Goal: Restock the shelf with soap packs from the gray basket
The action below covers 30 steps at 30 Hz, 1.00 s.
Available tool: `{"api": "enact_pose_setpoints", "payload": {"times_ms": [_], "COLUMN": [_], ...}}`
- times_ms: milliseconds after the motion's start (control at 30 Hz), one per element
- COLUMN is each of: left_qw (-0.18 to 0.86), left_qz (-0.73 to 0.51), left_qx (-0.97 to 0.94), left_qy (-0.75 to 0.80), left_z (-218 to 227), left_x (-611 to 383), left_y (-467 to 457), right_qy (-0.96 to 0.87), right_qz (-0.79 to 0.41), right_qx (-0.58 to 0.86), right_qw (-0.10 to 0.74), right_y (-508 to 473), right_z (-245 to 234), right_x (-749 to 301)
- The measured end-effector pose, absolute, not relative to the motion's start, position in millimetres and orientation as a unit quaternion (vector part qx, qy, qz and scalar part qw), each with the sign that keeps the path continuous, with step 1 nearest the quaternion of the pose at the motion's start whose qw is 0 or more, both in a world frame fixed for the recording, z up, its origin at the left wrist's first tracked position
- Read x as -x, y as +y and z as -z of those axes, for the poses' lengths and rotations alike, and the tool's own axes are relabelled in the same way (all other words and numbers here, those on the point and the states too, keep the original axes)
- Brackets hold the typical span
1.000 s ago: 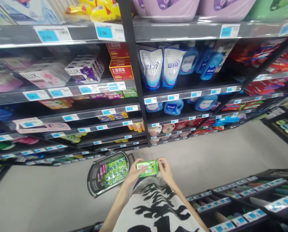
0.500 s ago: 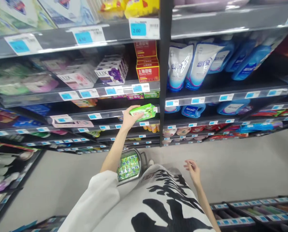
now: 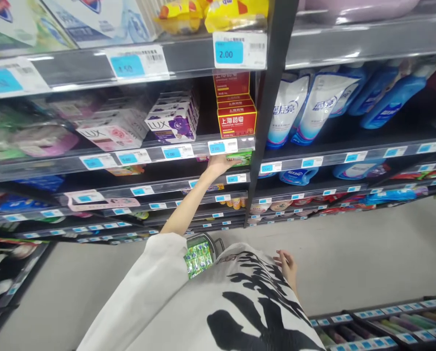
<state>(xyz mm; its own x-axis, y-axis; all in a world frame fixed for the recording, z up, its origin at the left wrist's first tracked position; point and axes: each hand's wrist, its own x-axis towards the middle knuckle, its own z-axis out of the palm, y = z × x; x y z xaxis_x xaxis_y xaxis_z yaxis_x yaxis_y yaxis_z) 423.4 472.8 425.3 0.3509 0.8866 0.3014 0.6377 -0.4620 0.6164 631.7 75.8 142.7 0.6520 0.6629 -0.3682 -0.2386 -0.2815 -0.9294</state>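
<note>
My left hand [image 3: 218,164] reaches into the second shelf [image 3: 188,171], just under the price rail, and grips a green pack [image 3: 241,157]. The pack lies partly tucked behind the rail, beside the black upright post [image 3: 265,122]. Down by my hip, my right hand [image 3: 287,264] hangs free with its fingers loosely apart and nothing in it. A dark shopping basket [image 3: 214,242] stands on the floor below my left arm. Several more green packs [image 3: 198,257] lie inside it.
Red boxes [image 3: 236,119] and LUX soap boxes [image 3: 172,122] fill the shelf above my left hand. Blue-and-white detergent pouches [image 3: 305,109] stand right of the post. A lower rack with price tags [image 3: 378,324] sits at the bottom right. Grey floor [image 3: 367,248] runs between the racks.
My left hand lifted the green pack from in front of my body up to the shelf and pushed it in under the rail. My right hand let go and dropped to my side.
</note>
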Motion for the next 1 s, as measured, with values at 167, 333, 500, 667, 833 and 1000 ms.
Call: {"api": "enact_pose_setpoints", "payload": {"times_ms": [167, 333, 500, 667, 833, 1000], "left_qw": [0.098, 0.06, 0.053, 0.043, 0.061, 0.241], "left_qz": [-0.235, -0.202, -0.2, -0.194, -0.333, -0.476], "left_qx": [-0.862, -0.88, -0.875, -0.866, -0.83, -0.665], "left_qy": [0.439, 0.426, 0.437, 0.46, 0.443, 0.523], "left_z": [-425, -430, -428, -432, -424, -343], "left_x": [-433, -443, -445, -450, -434, -406], "left_y": [471, 467, 466, 463, 430, 303], "right_qy": [-0.159, -0.165, -0.164, -0.222, -0.321, -0.382], "right_qz": [-0.378, -0.364, -0.376, -0.423, -0.462, -0.484], "right_qx": [0.714, 0.716, 0.709, 0.696, 0.679, 0.67], "right_qw": [0.567, 0.572, 0.574, 0.536, 0.472, 0.413], "right_y": [84, 92, 99, 110, 98, 46], "right_z": [-147, -149, -149, -153, -151, -133], "right_x": [-643, -658, -663, -651, -642, -654]}}
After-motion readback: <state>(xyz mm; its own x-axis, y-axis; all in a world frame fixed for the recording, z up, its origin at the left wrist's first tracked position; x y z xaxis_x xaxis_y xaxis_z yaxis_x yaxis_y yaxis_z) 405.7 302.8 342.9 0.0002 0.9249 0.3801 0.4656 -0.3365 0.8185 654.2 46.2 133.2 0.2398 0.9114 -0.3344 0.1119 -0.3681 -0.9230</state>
